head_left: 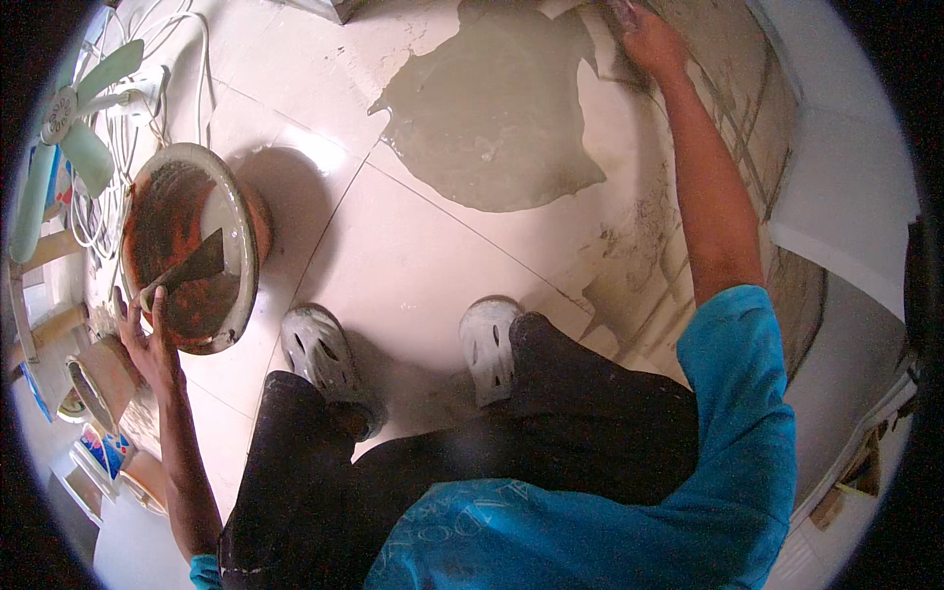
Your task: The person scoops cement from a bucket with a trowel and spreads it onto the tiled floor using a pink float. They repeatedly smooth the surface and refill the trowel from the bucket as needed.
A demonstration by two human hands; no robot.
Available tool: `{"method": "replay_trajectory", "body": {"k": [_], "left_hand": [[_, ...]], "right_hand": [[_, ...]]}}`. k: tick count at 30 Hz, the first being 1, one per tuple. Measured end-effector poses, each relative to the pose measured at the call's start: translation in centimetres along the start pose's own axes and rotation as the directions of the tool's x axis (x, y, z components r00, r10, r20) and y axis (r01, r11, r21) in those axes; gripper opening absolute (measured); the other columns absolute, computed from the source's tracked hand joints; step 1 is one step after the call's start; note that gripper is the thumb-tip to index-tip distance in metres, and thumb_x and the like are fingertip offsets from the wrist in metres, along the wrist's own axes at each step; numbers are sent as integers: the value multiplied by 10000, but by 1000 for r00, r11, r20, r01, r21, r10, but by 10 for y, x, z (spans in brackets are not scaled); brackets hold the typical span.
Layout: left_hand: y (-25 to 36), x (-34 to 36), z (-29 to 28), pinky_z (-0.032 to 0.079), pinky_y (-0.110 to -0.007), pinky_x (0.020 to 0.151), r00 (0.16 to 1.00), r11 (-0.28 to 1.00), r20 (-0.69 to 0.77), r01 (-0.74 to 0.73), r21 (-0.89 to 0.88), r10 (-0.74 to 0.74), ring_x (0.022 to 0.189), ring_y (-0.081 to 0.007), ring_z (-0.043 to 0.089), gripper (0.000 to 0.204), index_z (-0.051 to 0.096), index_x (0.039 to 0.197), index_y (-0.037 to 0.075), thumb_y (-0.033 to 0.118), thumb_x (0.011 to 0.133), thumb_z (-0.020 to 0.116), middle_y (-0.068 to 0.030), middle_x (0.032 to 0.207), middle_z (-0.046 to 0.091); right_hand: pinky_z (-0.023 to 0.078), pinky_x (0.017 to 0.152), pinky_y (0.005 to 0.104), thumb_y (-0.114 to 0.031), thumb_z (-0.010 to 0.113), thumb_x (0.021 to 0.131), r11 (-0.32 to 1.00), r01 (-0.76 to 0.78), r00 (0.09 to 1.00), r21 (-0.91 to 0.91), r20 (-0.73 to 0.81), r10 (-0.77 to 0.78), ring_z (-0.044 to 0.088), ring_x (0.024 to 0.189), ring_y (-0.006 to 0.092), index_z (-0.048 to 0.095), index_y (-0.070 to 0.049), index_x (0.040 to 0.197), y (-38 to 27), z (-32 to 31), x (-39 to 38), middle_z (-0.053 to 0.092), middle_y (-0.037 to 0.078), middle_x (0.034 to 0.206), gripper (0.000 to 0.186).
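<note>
To the left, a brown basin (pixel 248 246) with a grey-smeared rim stands tilted toward me. A scraper (pixel 202 263) with a triangular blade reaches over its inside. My left hand (pixel 147 344) is at the scraper's handle, with the fingers closed about it. At the top edge my right hand (pixel 649 41) is stretched far forward and closed. What it grips is cut off by the picture's edge and cannot be made out. A wide patch of wet grey slurry (pixel 482 118) lies on the tiled floor (pixel 324 236) left of my right hand.
A green-bladed fan (pixel 64 116) and coiled white cables (pixel 202 69) are at the far left. Below them sits a small bucket (pixel 103 379). My shoes (pixel 320 354) stand on the tiles. Grey smears (pixel 639 275) mark the floor beside the right wall (pixel 836 187).
</note>
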State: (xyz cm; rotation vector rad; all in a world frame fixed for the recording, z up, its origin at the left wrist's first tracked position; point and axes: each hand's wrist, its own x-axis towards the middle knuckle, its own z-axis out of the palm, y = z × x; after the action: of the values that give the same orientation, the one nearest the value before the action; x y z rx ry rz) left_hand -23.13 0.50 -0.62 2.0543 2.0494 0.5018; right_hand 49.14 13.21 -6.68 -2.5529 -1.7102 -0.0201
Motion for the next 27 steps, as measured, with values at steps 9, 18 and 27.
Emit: {"method": "replay_trajectory", "body": {"k": [9, 18, 27], "left_hand": [[-9, -6, 2, 220, -436, 1146, 1000, 999, -16, -14, -49, 13, 1388, -309, 334, 356, 670, 1161, 36, 247, 876, 703, -222, 1490, 355], [-1, -2, 4, 216, -426, 1152, 999, 999, -25, 35, -30, -36, 1397, -306, 319, 349, 672, 1154, 34, 252, 882, 698, -219, 1494, 349], [18, -3, 5, 234, -421, 1134, 985, 968, -57, 151, -198, -166, 1367, -306, 356, 338, 681, 1116, 19, 252, 874, 719, -234, 1452, 400]], "right_hand": [[482, 837, 495, -204, 534, 872, 988, 144, 984, 52, 94, -148, 625, 983, 389, 654, -74, 1042, -64, 6, -31, 664, 195, 1043, 246], [489, 794, 493, -163, 564, 840, 965, 250, 955, 77, 145, -259, 640, 951, 373, 665, -90, 1009, -105, -20, -59, 678, 174, 994, 210], [470, 845, 428, -78, 540, 846, 629, 724, 658, 281, -9, -753, 619, 966, 329, 715, -180, 1029, -107, -18, -54, 691, 113, 985, 273]]}}
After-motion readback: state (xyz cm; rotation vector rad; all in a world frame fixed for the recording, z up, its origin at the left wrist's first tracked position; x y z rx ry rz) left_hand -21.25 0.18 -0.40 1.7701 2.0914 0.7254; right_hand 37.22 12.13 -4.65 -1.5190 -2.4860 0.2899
